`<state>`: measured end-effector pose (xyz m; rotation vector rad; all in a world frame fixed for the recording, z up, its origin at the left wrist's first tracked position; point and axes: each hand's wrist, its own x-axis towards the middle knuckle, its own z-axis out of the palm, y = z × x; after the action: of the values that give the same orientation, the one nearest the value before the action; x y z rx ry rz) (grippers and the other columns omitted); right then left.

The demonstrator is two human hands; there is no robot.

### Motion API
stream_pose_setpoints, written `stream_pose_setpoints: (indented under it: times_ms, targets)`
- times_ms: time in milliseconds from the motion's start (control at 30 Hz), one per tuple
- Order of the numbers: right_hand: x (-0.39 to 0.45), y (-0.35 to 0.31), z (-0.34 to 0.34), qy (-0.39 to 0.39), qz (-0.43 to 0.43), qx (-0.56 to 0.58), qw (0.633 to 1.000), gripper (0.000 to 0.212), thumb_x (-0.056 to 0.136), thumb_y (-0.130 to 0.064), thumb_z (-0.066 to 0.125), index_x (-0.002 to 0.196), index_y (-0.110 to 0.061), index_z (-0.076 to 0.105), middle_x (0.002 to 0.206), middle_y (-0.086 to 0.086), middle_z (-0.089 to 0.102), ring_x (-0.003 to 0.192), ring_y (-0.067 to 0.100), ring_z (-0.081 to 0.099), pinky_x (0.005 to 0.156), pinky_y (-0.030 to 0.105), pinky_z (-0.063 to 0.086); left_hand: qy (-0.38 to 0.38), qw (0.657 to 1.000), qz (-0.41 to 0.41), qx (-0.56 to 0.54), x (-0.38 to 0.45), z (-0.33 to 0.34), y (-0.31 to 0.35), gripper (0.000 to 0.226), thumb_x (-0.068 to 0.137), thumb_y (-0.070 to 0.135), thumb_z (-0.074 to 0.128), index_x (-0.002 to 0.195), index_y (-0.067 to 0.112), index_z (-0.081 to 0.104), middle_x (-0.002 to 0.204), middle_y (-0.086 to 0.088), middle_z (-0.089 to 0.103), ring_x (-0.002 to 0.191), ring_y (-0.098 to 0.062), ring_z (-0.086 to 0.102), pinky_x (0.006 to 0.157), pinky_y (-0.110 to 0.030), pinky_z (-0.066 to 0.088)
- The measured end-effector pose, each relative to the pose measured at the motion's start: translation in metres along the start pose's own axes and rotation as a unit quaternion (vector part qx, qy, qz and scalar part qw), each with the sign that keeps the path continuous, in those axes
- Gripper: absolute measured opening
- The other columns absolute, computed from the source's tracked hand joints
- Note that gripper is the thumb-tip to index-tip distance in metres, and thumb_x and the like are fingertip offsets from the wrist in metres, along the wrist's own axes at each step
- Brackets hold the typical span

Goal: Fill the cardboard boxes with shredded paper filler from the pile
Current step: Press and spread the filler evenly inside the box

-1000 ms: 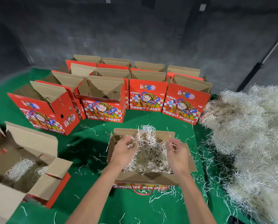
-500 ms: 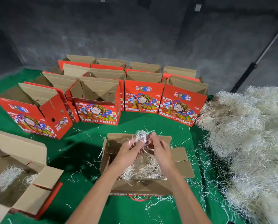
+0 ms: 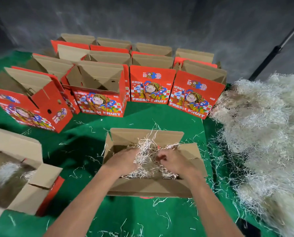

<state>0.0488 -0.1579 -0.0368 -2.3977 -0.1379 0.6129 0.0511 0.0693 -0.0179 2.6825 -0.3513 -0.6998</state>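
Cardboard, brown and corrugated, is seen nearest of all: an open box (image 3: 148,187) is set on the green cloth (image 3: 84,130) right in front, its flaps spread, and both hands are sunk into it. The left hand (image 3: 124,161) is laid knuckles-up over the left side of the filling, its fingers bent down into the strands, though whether anything is actually gripped cannot be told. The right hand (image 3: 175,162) is curled beside it, fingertips tucked under, and a tuft of shredded paper (image 3: 146,156) seems to be pinched there; the motion blur leaves that uncertain too. Pale strands are heaped between the two hands and spill up past the far flap. To the near left, a second open box (image 3: 19,178) is seen lying with a wad of filler (image 3: 5,171) already inside. Loose shreds are scattered all over the cloth around the working box. On the right, the big pile (image 3: 262,134) of shredded paper is banked up from near to far, just beside the working box's right flap. Farther back, rows of red boxes (image 3: 149,86) printed with "FRESH FRUIT" are stood upright, tops open, the rightmost one touched by the pile's edge. Beyond them, a dark grey wall (image 3: 160,17) is seen, with a black pole (image 3: 276,48) slanted across the far right corner.
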Motion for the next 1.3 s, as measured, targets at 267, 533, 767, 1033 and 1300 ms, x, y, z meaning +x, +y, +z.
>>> stream_pose_setpoints:
  times_ms: [267, 533, 767, 1033, 1300]
  targets:
    - [0.039, -0.019, 0.008, -0.021, -0.032, -0.199, 0.979, 0.013, 0.089, 0.000, 0.060, 0.091, -0.012, 0.064, 0.087, -0.001, 0.055, 0.083, 0.019, 0.061, 0.069, 0.027, 0.047, -0.013, 0.976, 0.083, 0.200, 0.031, 0.006, 0.016, 0.018, 0.088, 0.007, 0.064, 0.105, 0.011, 0.062, 0.098, -0.004, 0.064, 0.088, -0.018, 0.062, 0.085, -0.034, 0.055]
    - [0.047, 0.014, 0.056, -0.077, -0.114, -0.284, 0.949, 0.020, 0.098, -0.035, 0.056, 0.113, -0.023, 0.063, 0.120, 0.000, 0.057, 0.113, 0.018, 0.052, 0.093, 0.024, 0.038, -0.177, 0.953, 0.068, 0.238, 0.080, 0.054, -0.012, 0.036, 0.105, 0.024, 0.042, 0.132, 0.006, 0.058, 0.133, -0.014, 0.059, 0.121, -0.028, 0.056, 0.102, -0.032, 0.043]
    - [0.071, -0.001, 0.063, -0.131, 0.096, -0.270, 0.949, 0.031, 0.103, -0.010, 0.046, 0.131, -0.003, 0.057, 0.133, 0.015, 0.059, 0.123, 0.028, 0.055, 0.101, 0.034, 0.042, -0.144, 0.927, -0.033, 0.345, 0.087, 0.082, -0.033, 0.037, 0.104, 0.025, 0.043, 0.138, 0.013, 0.052, 0.142, -0.014, 0.052, 0.132, -0.034, 0.048, 0.108, -0.053, 0.037]
    - [0.069, 0.008, 0.060, -0.156, 0.098, -0.391, 0.902, 0.033, 0.102, -0.012, 0.045, 0.133, -0.008, 0.055, 0.124, 0.010, 0.061, 0.110, 0.016, 0.059, 0.082, 0.023, 0.048, -0.128, 0.899, -0.052, 0.415, 0.090, 0.088, -0.051, 0.038, 0.104, 0.014, 0.045, 0.141, 0.005, 0.048, 0.144, -0.015, 0.049, 0.130, -0.026, 0.047, 0.095, -0.012, 0.037]
    - [0.054, 0.011, 0.035, -0.157, 0.015, -0.393, 0.906, 0.020, 0.092, -0.003, 0.056, 0.108, -0.005, 0.068, 0.105, 0.013, 0.068, 0.086, 0.021, 0.065, 0.074, 0.023, 0.053, -0.137, 0.950, -0.023, 0.281, 0.074, 0.034, -0.021, 0.023, 0.097, 0.010, 0.056, 0.117, 0.011, 0.065, 0.117, -0.006, 0.065, 0.109, -0.027, 0.061, 0.099, -0.041, 0.049]
